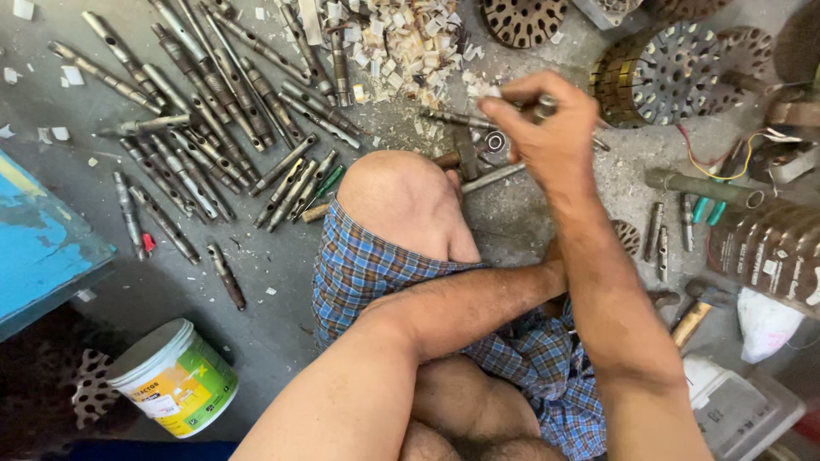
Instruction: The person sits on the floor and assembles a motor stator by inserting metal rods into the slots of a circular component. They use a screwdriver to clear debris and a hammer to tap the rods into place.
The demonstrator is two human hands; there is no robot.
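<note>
At the far left lies the white plastic paint bucket with a green and yellow label (173, 376), well clear of your work. Above it, the spread of grey steel motor shafts (205, 111) covers the concrete floor (256, 316), several overlapping; draw from the near edge so that none rolls under your knee. Beside that spread, the heap of pale paper scraps (401, 38) sits close to your working spot and could foul a part.

Your left hand cannot be seen: the forearm crosses under the right arm and ends behind it, so I cannot tell whether its fingers are together or apart.

Your right hand (547, 128) is clamped, fingertips pinched, on a short grey metal shaft (540, 106), held above the floor just over the small round steel bearing (494, 142) and the hammer head (465, 154) lying beside your knee. In my judgement, the shaft should stay square to the bearing bore, with the grip kept near its end.

To the right, the slotted round rotor core of stacked steel plates (675, 72) and the green-handled pliers (709, 209) lie near.
</note>
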